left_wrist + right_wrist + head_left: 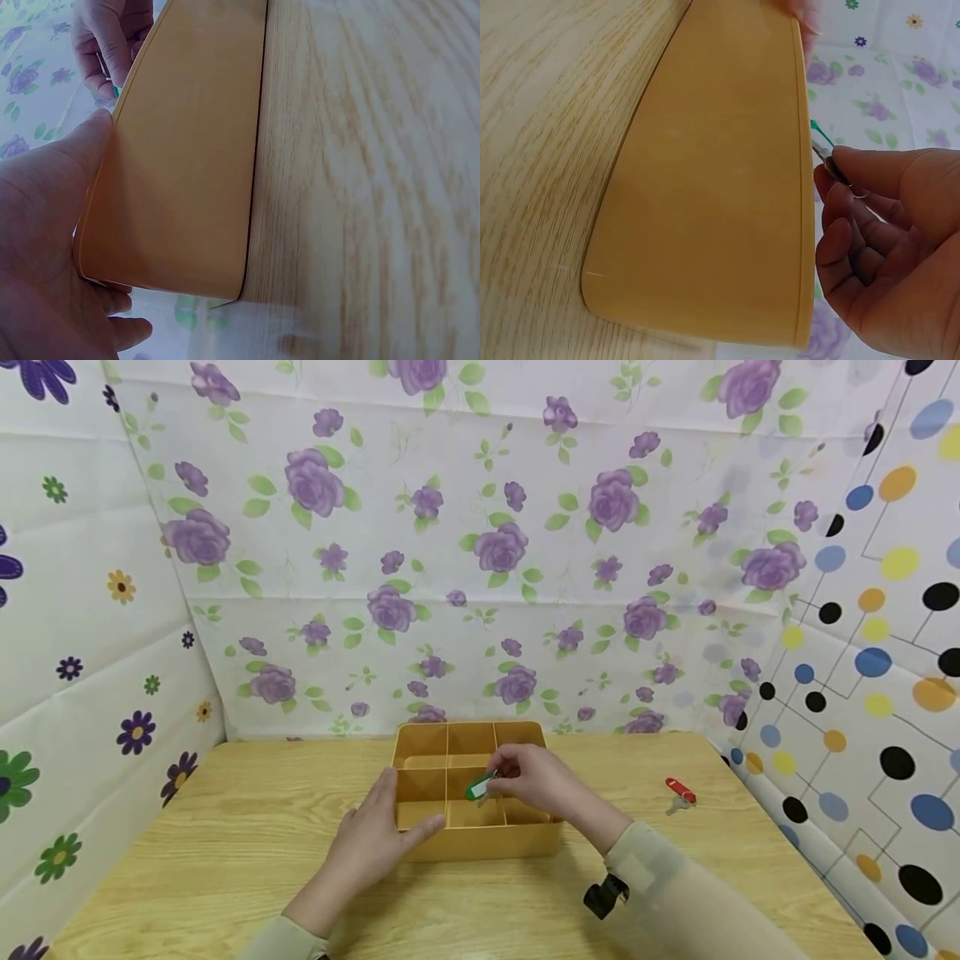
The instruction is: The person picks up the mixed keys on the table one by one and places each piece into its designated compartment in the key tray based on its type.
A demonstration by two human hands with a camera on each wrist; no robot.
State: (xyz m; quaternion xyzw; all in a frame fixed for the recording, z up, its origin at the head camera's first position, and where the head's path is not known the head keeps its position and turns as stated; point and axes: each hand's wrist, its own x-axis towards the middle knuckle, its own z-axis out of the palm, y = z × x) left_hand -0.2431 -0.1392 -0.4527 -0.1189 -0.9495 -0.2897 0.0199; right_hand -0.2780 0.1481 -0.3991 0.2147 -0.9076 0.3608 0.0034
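In the head view, a yellow-orange organizer box (480, 843) with several compartments stands on the table. My right hand (536, 777) pinches a key with a green tag (478, 787) by its ring, over the front middle compartment. The right wrist view shows the metal key (831, 166) between thumb and fingertips, just above the box rim. At the front left corner, my left hand (367, 843) rests against the box, its thumb at the front rim and its extended fingers along the left side.
Another key with a red tag (681, 792) lies on the wooden table (262, 827) to the right of the box. Behind the table hangs a rose-patterned cloth (450, 635), with patterned cloths at both sides.
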